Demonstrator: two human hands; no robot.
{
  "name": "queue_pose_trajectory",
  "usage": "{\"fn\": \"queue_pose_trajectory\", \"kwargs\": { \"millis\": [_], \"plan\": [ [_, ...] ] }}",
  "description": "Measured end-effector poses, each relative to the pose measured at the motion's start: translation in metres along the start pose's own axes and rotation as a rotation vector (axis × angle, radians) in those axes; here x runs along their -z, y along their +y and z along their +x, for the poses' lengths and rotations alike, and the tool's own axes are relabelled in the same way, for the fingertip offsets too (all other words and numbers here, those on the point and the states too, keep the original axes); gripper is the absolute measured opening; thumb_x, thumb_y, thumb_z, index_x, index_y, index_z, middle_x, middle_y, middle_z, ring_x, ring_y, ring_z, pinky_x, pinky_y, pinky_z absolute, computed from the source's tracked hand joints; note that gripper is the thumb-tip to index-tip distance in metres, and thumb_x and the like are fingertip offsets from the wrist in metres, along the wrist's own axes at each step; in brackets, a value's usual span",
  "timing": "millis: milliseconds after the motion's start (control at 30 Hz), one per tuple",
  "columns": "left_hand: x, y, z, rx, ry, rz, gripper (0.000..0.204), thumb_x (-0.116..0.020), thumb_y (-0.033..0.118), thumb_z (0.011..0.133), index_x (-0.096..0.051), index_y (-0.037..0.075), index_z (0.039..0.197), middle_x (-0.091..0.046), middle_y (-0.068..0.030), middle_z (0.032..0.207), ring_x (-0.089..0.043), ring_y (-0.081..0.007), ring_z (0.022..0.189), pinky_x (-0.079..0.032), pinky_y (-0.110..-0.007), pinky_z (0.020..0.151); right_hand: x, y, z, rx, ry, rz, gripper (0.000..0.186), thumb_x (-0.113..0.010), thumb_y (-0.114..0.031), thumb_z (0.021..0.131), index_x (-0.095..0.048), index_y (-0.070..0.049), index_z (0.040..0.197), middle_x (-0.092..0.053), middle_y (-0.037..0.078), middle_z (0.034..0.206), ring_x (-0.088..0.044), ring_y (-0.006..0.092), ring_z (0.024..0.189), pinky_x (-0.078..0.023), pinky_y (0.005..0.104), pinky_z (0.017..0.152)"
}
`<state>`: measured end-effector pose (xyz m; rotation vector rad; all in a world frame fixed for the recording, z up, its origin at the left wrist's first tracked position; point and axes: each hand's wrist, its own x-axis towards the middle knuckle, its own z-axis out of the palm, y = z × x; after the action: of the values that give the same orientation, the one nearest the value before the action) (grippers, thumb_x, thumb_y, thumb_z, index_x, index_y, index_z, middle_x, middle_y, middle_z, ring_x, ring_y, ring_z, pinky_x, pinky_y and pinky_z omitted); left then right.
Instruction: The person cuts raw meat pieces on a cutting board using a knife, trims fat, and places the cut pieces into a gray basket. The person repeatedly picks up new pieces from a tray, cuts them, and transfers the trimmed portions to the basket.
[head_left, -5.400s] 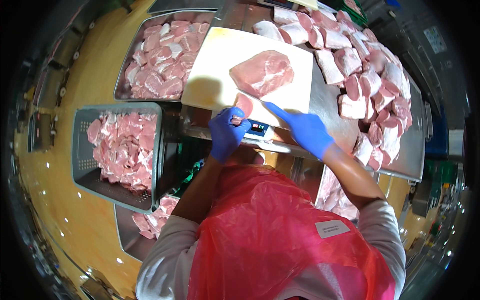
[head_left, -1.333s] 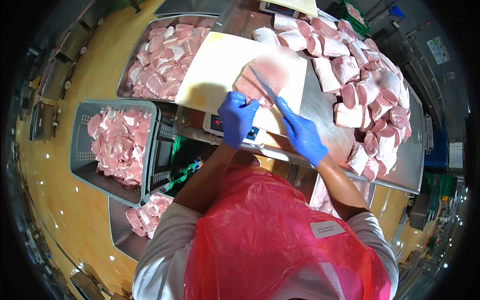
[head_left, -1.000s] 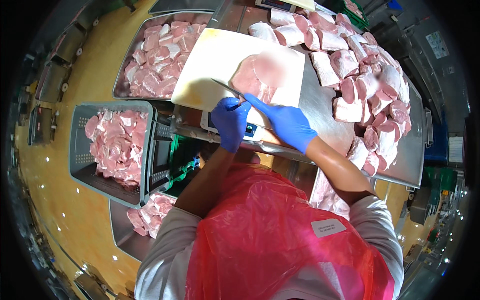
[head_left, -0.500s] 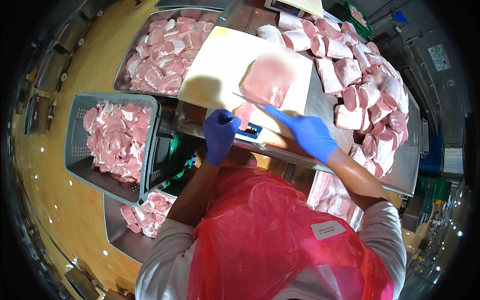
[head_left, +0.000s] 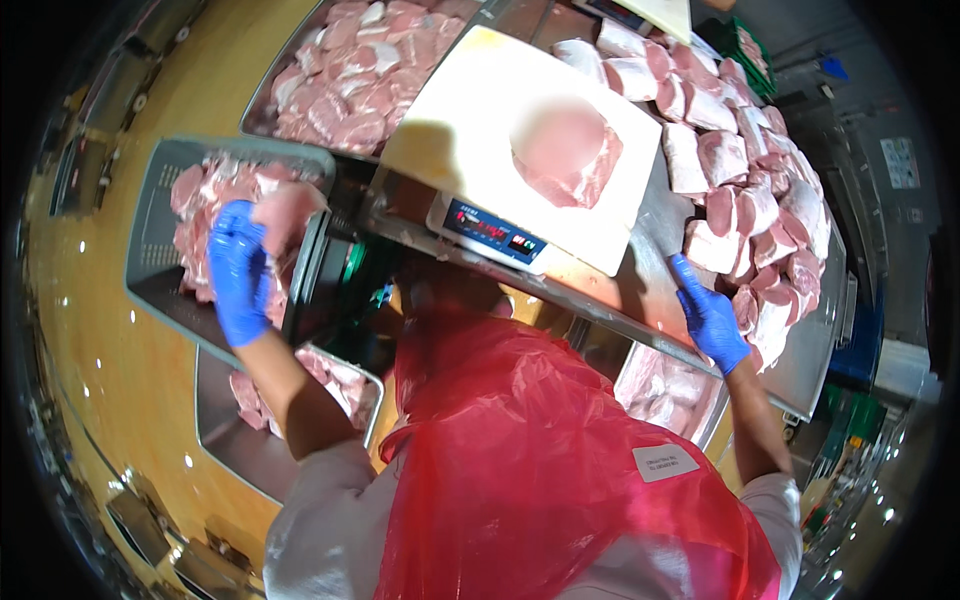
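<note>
My left hand (head_left: pixel 240 265), in a blue glove, is over the grey perforated crate (head_left: pixel 155 290) with its fingers closed on a slice of raw meat (head_left: pixel 287 215). The slice overlaps the crate's inner rim, above other pink pieces. My right hand (head_left: pixel 712 320), also gloved, is at the steel table's edge beside the meat pile, closed round a blue knife handle (head_left: pixel 684 272); the blade cannot be made out. A large cut of meat (head_left: pixel 575 160), partly blurred, lies on the white cutting board (head_left: pixel 460 100). A scale display (head_left: pixel 493 235) shows at the board's near edge.
Many pale meat blocks (head_left: pixel 720 155) cover the steel table (head_left: pixel 640 290) on the right. A metal tub of meat pieces (head_left: pixel 350 85) stands at the far left, another meat tub (head_left: pixel 235 440) below the crate. A tray of meat (head_left: pixel 665 385) sits under the table's near edge.
My left hand has gone from the board's near edge left to the crate, carrying the slice. My right hand has moved right, off the board, with the knife. The view has shifted slightly.
</note>
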<state>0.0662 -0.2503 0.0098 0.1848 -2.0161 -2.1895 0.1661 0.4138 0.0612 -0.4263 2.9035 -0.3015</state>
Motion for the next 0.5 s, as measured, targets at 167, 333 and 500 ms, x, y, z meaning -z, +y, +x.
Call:
{"fn": "queue_pose_trajectory", "kwargs": {
  "millis": [167,333,500],
  "plan": [
    [0.078,0.052,0.022,-0.349,0.606,1.228,0.04,-0.067,0.014,0.094,-0.062,-0.004,0.13,-0.068,-0.0164,0.125,-0.064,-0.0223,0.113,-0.051,-0.035,0.097,-0.025,-0.035,0.049,-0.352,0.436,0.574,0.04,-0.052,-0.019,0.106,-0.046,-0.004,0.143,-0.057,0.004,0.07,-0.051,0.0116,0.058,-0.045,0.0286,0.057],
    [-0.059,0.12,0.072,-0.615,0.2,0.528,0.033,-0.065,0.011,0.097,-0.065,-0.003,0.127,-0.069,-0.0106,0.122,-0.065,-0.0173,0.109,-0.05,-0.029,0.097,-0.016,-0.045,0.111,-0.359,0.572,1.061,0.028,-0.051,-0.028,0.108,-0.056,-0.004,0.096,-0.063,0.006,0.075,-0.056,0.0115,0.059,-0.046,0.0269,0.055],
    [-0.164,0.092,0.104,-0.393,-0.171,0.24,0.017,-0.062,0.009,0.095,-0.067,-0.001,0.108,-0.067,-0.0025,0.094,-0.062,-0.011,0.088,-0.051,-0.026,0.079,0.007,-0.054,0.132,-0.272,0.554,1.389,0.026,-0.05,-0.026,0.108,-0.058,-0.002,0.1,-0.067,0.011,0.09,-0.064,0.0169,0.071,-0.054,0.0303,0.066]
  ]
}}
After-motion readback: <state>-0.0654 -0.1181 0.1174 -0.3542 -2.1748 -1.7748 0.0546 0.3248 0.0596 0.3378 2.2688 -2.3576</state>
